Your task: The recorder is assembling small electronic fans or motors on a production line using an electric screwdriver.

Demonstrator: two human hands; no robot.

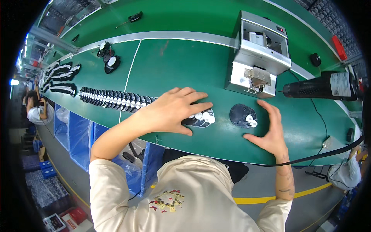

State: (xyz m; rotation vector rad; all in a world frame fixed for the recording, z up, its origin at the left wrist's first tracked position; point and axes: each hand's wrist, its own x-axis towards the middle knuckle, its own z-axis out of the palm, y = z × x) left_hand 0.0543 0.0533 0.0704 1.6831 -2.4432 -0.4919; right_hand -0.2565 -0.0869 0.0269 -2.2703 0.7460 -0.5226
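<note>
1. Black disc with two white caps: lay on green counter, just left of right hand, bare gap between.
2. Right hand: thumb and fingers wide apart, partly curved round the disc's right side, nothing held.
3. Left hand: palm down over the right end of the row, fingers spread, reaching over a second disc with white caps; couldn't tell if gripping it.
4. Row of black parts, white round pieces on top: overlapped closely, ran from far left to under left hand.
5. Silver machine: stood behind the discs, toward the right.
6. Black power tool, white label: right of machine, tip pointing left.
7. More black-and-white parts: bunched at counter's far left.
</note>
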